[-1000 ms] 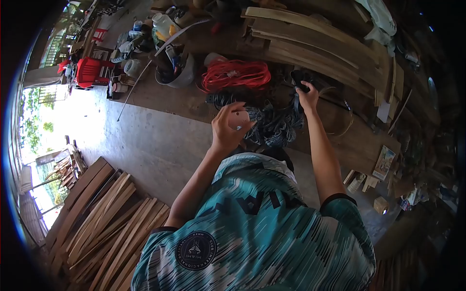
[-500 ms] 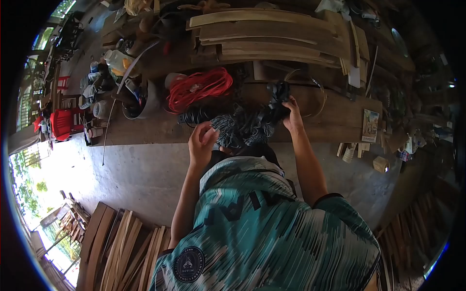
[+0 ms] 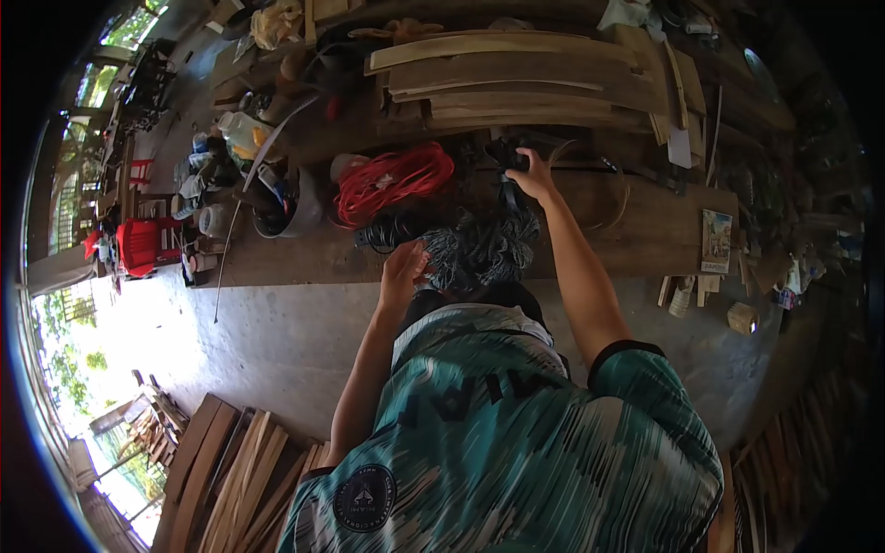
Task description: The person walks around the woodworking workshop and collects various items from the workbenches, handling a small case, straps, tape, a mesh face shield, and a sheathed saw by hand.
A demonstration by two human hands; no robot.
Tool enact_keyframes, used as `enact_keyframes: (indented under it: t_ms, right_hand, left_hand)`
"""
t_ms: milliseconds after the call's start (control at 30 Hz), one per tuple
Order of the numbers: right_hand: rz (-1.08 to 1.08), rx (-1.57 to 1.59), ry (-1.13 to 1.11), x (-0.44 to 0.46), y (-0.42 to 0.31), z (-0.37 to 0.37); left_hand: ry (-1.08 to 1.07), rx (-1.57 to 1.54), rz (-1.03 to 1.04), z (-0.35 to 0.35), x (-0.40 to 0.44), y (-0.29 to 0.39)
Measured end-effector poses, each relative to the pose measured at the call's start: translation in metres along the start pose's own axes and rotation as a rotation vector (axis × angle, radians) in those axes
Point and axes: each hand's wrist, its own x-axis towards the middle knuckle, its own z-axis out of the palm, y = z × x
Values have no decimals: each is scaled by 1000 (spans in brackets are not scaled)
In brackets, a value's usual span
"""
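Shifted nearer the red coil (image 3: 395,182), upper centre: one black item (image 3: 503,155), gripped by the right hand (image 3: 534,177); left hand (image 3: 400,275) curled beside grey cord (image 3: 502,251), hold unclear.

1. The grey-black rope (image 3: 487,251) is a loose, tangled heap of thin strands, at the near edge of the wooden table (image 3: 309,265).
2. The black bundle (image 3: 504,158) is bunched up, farther from this edge than the rope; its exact shape is unclear.
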Motion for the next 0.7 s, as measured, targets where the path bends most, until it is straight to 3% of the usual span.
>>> enact_keyframes:
  t_ms: [33,133,267,333,367,467,500,600,667,700]
  right_hand:
    - [40,-140,-20,1,-1,4]
    - [-75,92,-82,-21,-28,26]
    - [457,1198,-1054,-114,-120,54]
    - [464,1422,-1196,-149,-153,66]
    - [470,1534,-1256,-158,-164,71]
    - [492,1400,-1200,-165,-177,87]
    - [453,1305,-1220,-166,-184,86]
    - [296,1019,-1195,-171,-221,76]
    - [169,823,-1086,-188,-247,79]
    - [253,937,-1139,-193,-253,87]
  left_hand:
    - [8,-25,11,1,-1,2]
    - [91,-72,76,-1,-6,2]
    - [412,524,562,-2,-15,1]
    - [491,741,725,2,-25,28]
    - [517,645,663,2,-26,26]
    - [618,-46,414,-15,-30,31]
    - [605,-115,427,-26,-32,27]
    - [565,-85,362,-55,-47,25]
    - [597,0,443,-69,-57,25]
    - [613,41,484,-77,-62,29]
